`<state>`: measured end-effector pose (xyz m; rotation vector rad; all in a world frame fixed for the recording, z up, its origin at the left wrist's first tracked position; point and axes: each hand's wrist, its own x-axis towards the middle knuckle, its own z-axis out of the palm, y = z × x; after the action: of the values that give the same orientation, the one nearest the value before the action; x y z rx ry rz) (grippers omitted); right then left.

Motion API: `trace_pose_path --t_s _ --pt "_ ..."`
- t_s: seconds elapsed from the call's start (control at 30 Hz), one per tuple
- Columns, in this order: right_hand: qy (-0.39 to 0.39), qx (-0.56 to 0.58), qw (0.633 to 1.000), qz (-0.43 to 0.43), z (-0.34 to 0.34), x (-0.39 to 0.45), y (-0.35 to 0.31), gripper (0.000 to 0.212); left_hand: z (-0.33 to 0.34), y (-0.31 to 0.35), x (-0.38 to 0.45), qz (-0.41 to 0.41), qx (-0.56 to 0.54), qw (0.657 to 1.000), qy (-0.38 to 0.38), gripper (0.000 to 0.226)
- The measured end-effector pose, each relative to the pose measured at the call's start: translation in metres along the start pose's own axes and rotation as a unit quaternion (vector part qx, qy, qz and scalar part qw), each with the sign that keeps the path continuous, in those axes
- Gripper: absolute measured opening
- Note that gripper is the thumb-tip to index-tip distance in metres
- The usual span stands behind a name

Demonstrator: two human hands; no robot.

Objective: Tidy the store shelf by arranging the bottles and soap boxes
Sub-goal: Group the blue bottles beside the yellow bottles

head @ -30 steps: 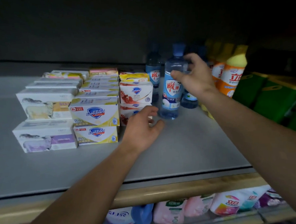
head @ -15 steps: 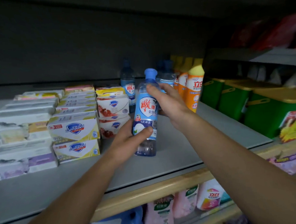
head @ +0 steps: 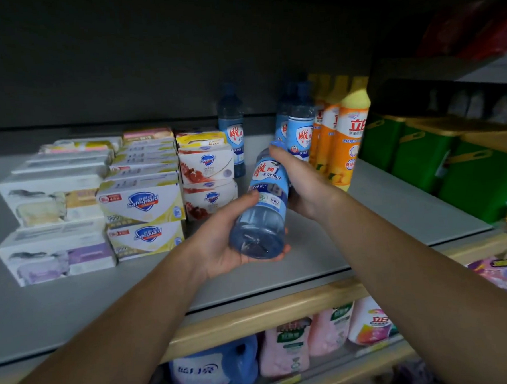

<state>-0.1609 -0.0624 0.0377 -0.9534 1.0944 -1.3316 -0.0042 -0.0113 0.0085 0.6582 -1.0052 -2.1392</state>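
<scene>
So only the one head view to go on: the blue bottle (head: pixel 265 203) is off the shelf (head: pixel 366 214) and held in mid-air by both hands, tipped way over, with its long axis running from the base at about 7 o'clock near the camera up to the blue cap at about 1 o'clock, pointing toward the back of the shelf. The left hand (head: pixel 225 238) cups the base end from underneath, palm up, fingers curled around the lower body with the thumb pressed on the label. The right hand (head: pixel 302 186) comes in from 4 o'clock and grips the neck and upper label, fingers wrapped over the far side, so I can't tell exactly how they lie there. Both forearms reach forward over the shelf edge. My guess is the bottle needs to swing upright and go back at 1 o'clock beside the other blue bottles (head: pixel 302 129), which stand next to the orange bottles (head: pixel 346 135); the right hand is the nearer one to that gap. The soap boxes (head: pixel 141 200) sit stacked at 9 o'clock, untouched by either hand.
</scene>
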Motion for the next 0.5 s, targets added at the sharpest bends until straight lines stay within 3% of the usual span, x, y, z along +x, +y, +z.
trace_pose_path --t_s 0.13,0.23,0.33,0.4,0.5 --pt "-0.109 0.119 0.987 0.008 -0.012 -0.010 -0.003 0.044 -0.008 0.000 -0.002 0.030 0.025 0.999 -0.023 0.051" --pt "-0.121 0.093 0.988 -0.027 -0.012 -0.012 -0.010 0.040 -0.012 0.001 -0.002 0.044 0.044 0.997 -0.055 0.051" --pt "-0.061 -0.035 0.993 -0.098 -0.005 -0.016 -0.027 0.048 -0.008 0.001 0.004 0.087 0.060 0.994 -0.018 0.046" --pt "0.022 -0.154 0.977 -0.147 0.001 -0.018 -0.040 0.057 -0.007 -0.001 0.011 0.183 0.092 0.979 0.024 0.042" --pt "0.120 -0.287 0.924 -0.222 0.010 -0.022 -0.046 0.059 -0.006 -0.010 0.014 0.303 0.309 0.895 0.109 0.048"
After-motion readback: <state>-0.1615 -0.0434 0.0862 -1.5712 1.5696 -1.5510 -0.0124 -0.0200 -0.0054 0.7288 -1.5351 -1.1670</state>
